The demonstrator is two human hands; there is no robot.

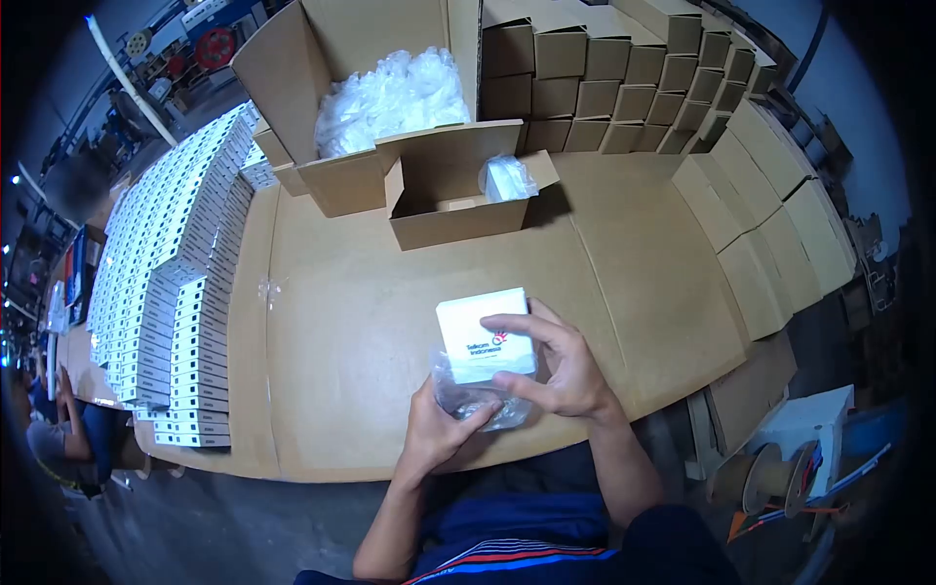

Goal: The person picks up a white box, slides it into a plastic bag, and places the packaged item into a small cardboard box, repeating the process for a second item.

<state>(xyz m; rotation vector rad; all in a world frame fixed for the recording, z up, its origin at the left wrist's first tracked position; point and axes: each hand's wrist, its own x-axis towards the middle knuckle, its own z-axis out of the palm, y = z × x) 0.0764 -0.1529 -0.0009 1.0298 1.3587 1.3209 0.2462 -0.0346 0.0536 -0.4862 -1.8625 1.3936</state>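
A small white box [463, 336] with "Telkom Indonesia" printed on its face is partly inside a clear plastic bag [512, 413], above the near part of the table. My right hand [564, 363] grips the box from its right side, fingers over the printed face and thumb low on it. Below, my left hand [441, 425] is closed on the plastic bag, its thumb pressed against the film. Beyond the hands stands an open brown carton [453, 230], with a bagged white box [509, 179] at its right end.
Stacked white boxes [146, 331] line the table's left side. A large carton [341, 185] at the back holds a heap of plastic bags [395, 102]. Brown cartons [561, 58] are piled at the back right, more cartons [770, 205] along the right edge. Another person [73, 434] is at far left.
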